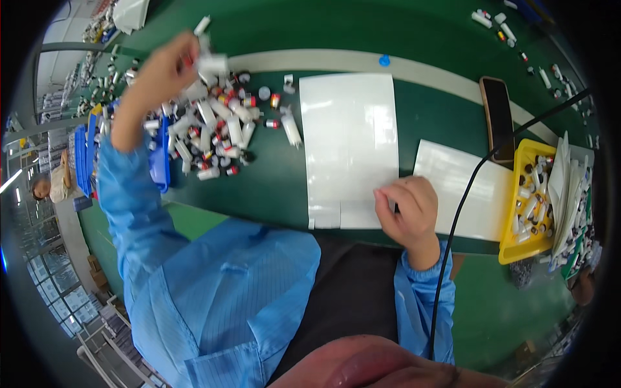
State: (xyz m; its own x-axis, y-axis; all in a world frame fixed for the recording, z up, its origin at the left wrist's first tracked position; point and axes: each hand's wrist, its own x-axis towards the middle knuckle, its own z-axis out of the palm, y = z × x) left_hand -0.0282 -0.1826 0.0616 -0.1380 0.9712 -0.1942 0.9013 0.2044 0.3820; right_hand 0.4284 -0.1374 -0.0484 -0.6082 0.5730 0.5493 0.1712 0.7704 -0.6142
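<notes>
White little tubes [210,63] are pinched in the raised left hand [169,68] above the pile [217,126] on the table [272,187] (the right hand [407,210] is curled shut on the sheet [349,149]), so they should be gripped firmly and lifted slowly.

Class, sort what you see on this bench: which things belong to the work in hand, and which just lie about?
In use: left hand holding a small white tube; tube pile; right hand on white sheet.
Lying about: phone; yellow bin; blue cap.
</notes>
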